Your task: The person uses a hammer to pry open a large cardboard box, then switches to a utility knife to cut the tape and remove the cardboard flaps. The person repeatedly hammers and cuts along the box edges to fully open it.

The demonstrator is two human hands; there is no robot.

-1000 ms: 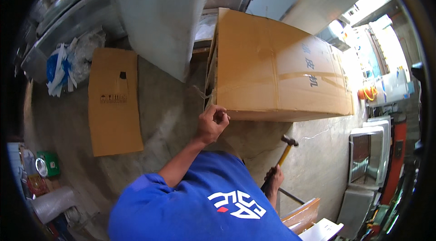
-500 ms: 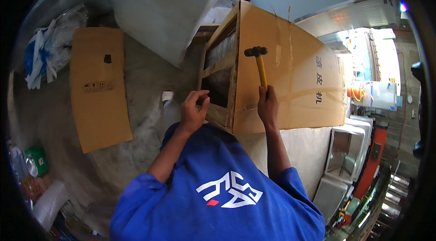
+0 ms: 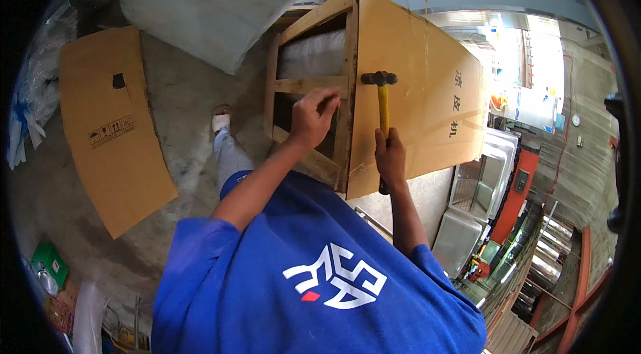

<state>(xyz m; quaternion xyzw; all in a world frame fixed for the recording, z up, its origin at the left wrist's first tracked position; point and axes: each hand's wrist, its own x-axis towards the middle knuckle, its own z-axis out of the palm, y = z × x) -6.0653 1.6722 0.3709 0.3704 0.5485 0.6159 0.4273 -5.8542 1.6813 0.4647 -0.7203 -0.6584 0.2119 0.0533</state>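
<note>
My right hand (image 3: 391, 158) is wrapped round the yellow handle of a ball-peen hammer (image 3: 383, 108). The dark hammer head is up, in front of the side of a large cardboard carton (image 3: 414, 97). My left hand (image 3: 314, 118) is closed, thumb and fingertips drawn together; anything pinched there is too small to make out. It is over the open end of a wooden crate frame (image 3: 310, 86), close to the frame's upright beside the carton's edge. Something wrapped in clear plastic (image 3: 314, 54) shows between the slats.
A flat cardboard sheet (image 3: 110, 134) lies on the concrete floor at left, with plastic wrapping (image 3: 50, 67) beyond it. A large grey panel (image 3: 193, 0) stands behind the crate. Metal-framed units (image 3: 477, 184) and a red post-like piece (image 3: 514, 194) are at right.
My left hand has moved up and right, toward the crate's upright. My right hand still grips the hammer, now more upright. The view has shifted, and the crate's open end shows more.
</note>
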